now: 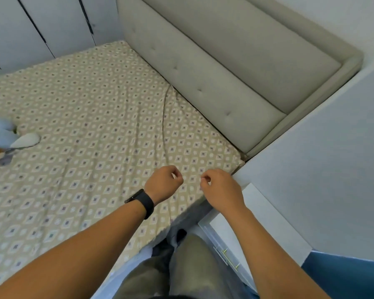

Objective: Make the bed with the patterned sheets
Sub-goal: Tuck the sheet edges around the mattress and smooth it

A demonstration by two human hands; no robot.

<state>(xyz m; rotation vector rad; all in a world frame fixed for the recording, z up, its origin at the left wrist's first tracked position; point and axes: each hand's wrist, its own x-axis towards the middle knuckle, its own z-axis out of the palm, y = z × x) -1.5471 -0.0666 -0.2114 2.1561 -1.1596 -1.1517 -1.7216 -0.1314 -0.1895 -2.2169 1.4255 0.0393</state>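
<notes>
Tufted grey headboard [214, 67]; white cupboards [37, 24]

**Around the Edges of the Room**

A padded grey headboard [214, 67] with buttoned tufts runs along the far side, its rolled rim curving round the upper right corner. To the left stand pale wardrobe doors [41, 24], split by dark vertical gaps. A plain white wall [333, 158] juts in on the right, and below it sits a white bedside cabinet [257, 225] with a slim metal handle [226, 255] on its front. At the far left edge lies a blurred heap of pale blue, white and brown items [2, 141], too indistinct to name.
</notes>
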